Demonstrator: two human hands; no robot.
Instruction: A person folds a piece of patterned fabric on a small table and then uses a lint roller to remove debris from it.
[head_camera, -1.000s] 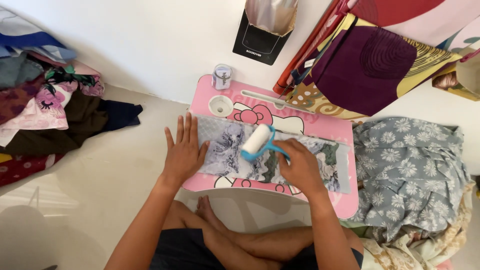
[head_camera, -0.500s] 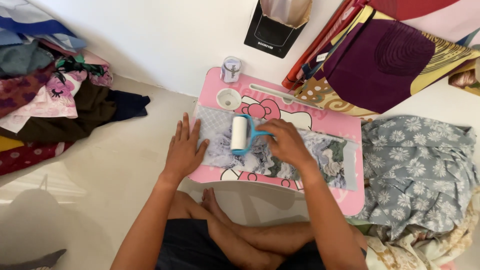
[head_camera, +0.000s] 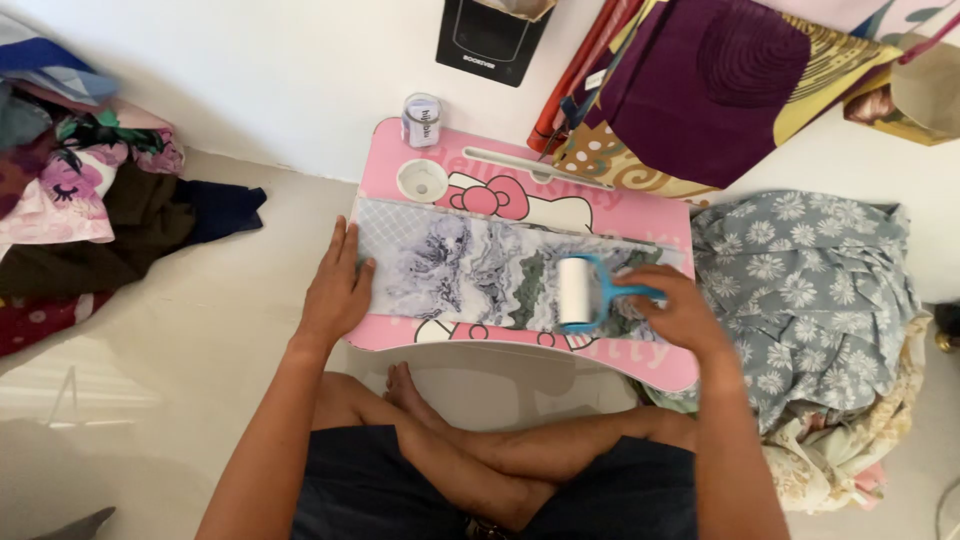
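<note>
The cloth (head_camera: 470, 275) lies along the desk (head_camera: 520, 200), its long axis running left to right. The right hand (head_camera: 680, 312) grips the roller (head_camera: 576, 292) on the cloth's right part; the left hand (head_camera: 335, 285) lies flat and open on its left end. A small labelled jar (head_camera: 421, 120) stands at the far-left corner, a white cup (head_camera: 422, 180) just before it.

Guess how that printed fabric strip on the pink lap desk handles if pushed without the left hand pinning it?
Probably floppy: the fabric strip lies flat with wavy edges on the pink lap desk. It likely slides or bunches on the smooth top, which may be why the left hand presses its end while the right hand runs the roller.
</note>
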